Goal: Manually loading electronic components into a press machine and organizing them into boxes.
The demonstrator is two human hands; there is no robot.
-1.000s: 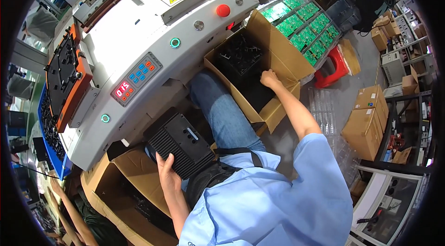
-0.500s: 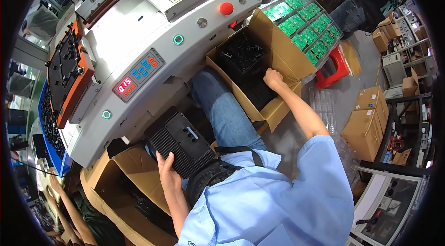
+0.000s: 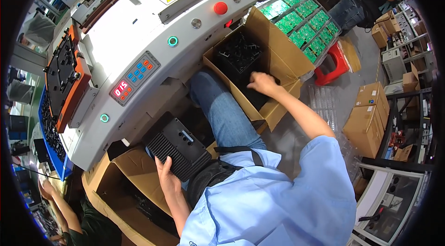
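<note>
My left hand (image 3: pixel 168 174) grips the near edge of a black finned housing (image 3: pixel 178 145), tilted over my lap, with ridges on one half and a flat face with a small slot on the other. Inside an open cardboard box (image 3: pixel 283 57) beyond my knee, my right hand (image 3: pixel 263 83) is closed with its fingers curled downward. Whatever those fingers hold, if anything, is hidden against the dark contents. A heap of small black plastic parts (image 3: pixel 241 53) fills the far part of that box.
A white machine with a control panel (image 3: pixel 135 78) and a red button (image 3: pixel 220 8) curves ahead. Another cardboard box (image 3: pixel 104 186) stands at lower left. Green circuit boards (image 3: pixel 303 26) lie in trays at far right, above a red stool (image 3: pixel 334 65). Other people work at both sides.
My right hand has moved left within the cardboard box, toward the heap of black parts. The left hand keeps its hold on the finned housing, nearly unmoved.
</note>
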